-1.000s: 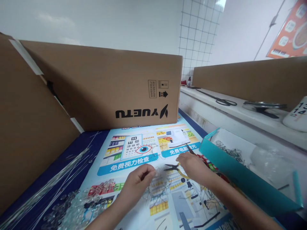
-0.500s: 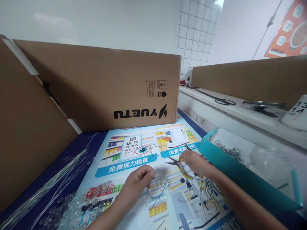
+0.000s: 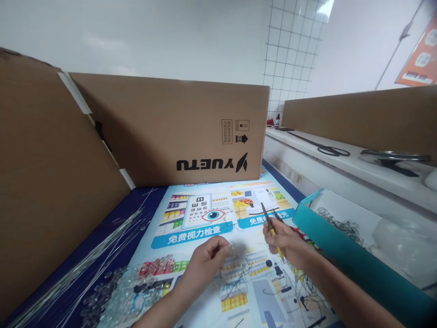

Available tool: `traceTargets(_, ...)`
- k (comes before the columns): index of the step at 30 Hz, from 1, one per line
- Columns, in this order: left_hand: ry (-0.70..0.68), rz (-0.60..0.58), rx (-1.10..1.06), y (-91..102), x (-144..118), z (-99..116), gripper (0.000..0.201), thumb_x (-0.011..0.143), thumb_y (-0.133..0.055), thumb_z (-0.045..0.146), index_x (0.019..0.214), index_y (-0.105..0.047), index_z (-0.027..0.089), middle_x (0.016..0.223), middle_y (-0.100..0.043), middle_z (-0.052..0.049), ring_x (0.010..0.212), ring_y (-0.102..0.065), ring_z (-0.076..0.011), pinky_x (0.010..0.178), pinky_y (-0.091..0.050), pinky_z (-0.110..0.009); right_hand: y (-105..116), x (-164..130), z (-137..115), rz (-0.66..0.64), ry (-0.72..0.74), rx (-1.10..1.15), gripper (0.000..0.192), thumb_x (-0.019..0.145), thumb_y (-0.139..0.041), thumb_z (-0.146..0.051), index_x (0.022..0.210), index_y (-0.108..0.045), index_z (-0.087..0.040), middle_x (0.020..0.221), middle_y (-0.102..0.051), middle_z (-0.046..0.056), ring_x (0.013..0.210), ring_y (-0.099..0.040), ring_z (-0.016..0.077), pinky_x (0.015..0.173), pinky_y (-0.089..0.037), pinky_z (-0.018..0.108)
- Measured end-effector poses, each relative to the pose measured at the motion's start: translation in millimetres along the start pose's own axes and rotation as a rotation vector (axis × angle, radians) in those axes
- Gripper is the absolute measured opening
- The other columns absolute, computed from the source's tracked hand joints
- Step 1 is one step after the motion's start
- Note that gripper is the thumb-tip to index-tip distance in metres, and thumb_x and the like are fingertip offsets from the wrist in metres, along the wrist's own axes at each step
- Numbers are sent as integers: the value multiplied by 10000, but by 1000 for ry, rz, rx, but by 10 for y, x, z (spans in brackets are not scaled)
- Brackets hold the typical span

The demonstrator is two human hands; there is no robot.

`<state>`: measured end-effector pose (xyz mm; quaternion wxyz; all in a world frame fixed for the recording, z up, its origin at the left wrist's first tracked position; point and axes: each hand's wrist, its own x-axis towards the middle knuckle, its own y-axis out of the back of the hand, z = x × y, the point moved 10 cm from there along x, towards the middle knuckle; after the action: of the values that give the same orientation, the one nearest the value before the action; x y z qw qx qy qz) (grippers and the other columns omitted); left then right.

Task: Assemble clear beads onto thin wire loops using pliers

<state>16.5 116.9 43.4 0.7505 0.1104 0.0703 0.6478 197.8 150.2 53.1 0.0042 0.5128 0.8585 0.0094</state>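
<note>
Pliers point(image 3: 269, 222) swung upright, tips up-left | right hand point(image 3: 285, 241) fingers grip handles | left hand point(image 3: 208, 257) pinches wire point(image 3: 235, 255)

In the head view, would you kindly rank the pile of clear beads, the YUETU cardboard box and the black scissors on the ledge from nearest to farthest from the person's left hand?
From the left hand:
1. Pile of clear beads, just to its left on the table.
2. YUETU cardboard box, standing behind the poster.
3. Black scissors, far right on the white ledge.

Left hand point(image 3: 208, 259) is pinching something too small to tell; pliers point(image 3: 271, 228) handles are disappearing inside right hand point(image 3: 285, 241).
</note>
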Motion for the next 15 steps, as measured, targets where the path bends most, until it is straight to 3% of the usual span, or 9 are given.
traceTargets(6, -121, 162, 165, 159, -42, 167, 173, 819, -500, 300, 697, -538, 183, 617, -485, 31, 570, -443, -123, 534, -351, -212, -455, -108, -27, -156, -75, -59, 199, 758, -439, -222, 894, -558, -138, 780, -572, 38, 694, -567, 144, 649, -439, 283)
traceTargets(11, -212, 321, 267, 315, -110, 261, 147, 830, -484, 265, 720, -544, 186, 648, -514, 22, 592, -455, -127, 557, -366, -216, -718, -252, 73, -198, -235, -130, 192, 786, -397, -219, 856, -552, -130, 683, -596, 22, 542, -566, 112, 507, -417, 223)
traceTargets(15, -242, 380, 238, 373, -149, 267, 135, 826, -495, 256, 730, -553, 183, 668, -548, 16, 604, -481, -127, 574, -386, -216, -822, -317, 181, -207, -328, -132, 192, 772, -401, -246, 808, -546, -127, 620, -584, 12, 449, -544, 97, 412, -380, 186)
